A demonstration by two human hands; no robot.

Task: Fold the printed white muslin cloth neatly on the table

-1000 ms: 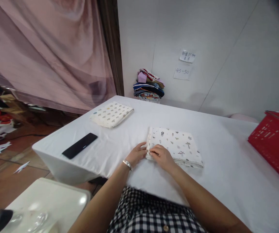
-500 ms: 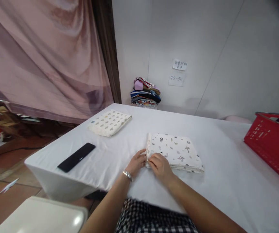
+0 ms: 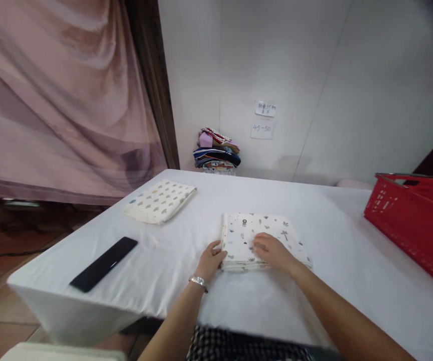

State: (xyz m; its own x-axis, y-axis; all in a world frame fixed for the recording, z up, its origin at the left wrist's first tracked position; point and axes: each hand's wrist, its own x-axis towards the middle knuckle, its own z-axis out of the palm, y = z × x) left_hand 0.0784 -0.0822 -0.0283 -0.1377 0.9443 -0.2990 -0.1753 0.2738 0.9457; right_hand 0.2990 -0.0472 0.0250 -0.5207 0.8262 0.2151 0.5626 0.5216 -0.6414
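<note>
A folded white cloth with small prints (image 3: 265, 228) lies on the white table (image 3: 314, 215) in front of me. My left hand (image 3: 210, 260), with a watch at the wrist, grips the cloth's near left corner, thumb on top. My right hand (image 3: 274, 252) lies flat on the cloth's near edge, fingers stretched out and pressing down.
A second folded printed cloth (image 3: 159, 200) lies at the far left of the table. A black phone (image 3: 104, 256) rests near the left edge. A red basket (image 3: 415, 215) stands at the right. A pile of folded clothes (image 3: 216, 150) sits against the wall under two paper notes.
My right hand has slid to the right along the cloth's near edge and flattened out. The left hand stays at the left corner. The camera has tilted up.
</note>
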